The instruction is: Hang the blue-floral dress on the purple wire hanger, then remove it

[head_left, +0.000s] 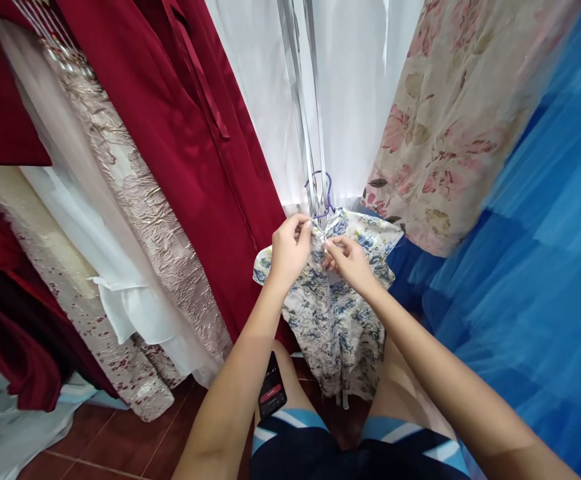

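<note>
A small white dress with a blue floral print hangs in front of me from a purple hanger. My left hand pinches the fabric at the left side of the neckline, just below the hanger. Close beside it, my right hand has its fingertips closed on the dress at the middle of the neckline. Whether the fingers hold a fastener or only cloth is too small to tell. Long pale ribbons come down to the hanger from above.
Dark red garments, a textured pink dress and a white garment hang at the left. Behind is white cloth. A pink floral dress and blue tulle hang at the right. A phone rests by my left thigh, above tiled floor.
</note>
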Motion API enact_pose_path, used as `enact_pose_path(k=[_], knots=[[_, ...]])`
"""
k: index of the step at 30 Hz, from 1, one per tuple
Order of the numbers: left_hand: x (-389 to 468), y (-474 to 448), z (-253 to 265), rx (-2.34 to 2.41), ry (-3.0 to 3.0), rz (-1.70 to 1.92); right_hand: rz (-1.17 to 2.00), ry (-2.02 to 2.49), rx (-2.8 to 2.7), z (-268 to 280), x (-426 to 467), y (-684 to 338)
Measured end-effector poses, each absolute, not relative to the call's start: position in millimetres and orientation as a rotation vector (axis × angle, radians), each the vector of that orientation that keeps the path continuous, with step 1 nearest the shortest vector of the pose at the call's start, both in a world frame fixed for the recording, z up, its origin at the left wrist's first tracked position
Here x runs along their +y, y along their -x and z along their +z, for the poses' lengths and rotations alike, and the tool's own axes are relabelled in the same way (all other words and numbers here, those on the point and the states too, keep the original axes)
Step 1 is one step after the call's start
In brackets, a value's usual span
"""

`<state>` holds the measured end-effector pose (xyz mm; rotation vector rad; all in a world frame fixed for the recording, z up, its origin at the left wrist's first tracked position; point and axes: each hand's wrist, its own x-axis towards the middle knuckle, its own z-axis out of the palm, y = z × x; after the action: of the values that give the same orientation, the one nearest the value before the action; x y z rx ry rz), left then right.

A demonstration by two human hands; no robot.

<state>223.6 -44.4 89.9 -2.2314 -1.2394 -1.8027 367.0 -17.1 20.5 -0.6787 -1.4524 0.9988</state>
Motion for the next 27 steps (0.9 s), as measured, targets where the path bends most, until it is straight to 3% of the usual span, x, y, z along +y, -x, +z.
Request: enact_pose_path(k=[6, 15, 21, 27], knots=[[-47, -227, 79, -1.184, 2.254, -1.707, 0.954, 0.621, -1.496, 38, -13, -367], [-13, -154, 77, -1.376, 1.743, -2.053, 0.910, 0.848, -1.689, -12, -11, -388], [8, -112, -1, -1.841, 1.332, -2.732, 0.809, 0.973, -1.809, -46, -21, -403], [-13, -152, -62, -2.107, 1.847, -2.765, 0.741, 1.182, -1.646, -92, -14, -442]])
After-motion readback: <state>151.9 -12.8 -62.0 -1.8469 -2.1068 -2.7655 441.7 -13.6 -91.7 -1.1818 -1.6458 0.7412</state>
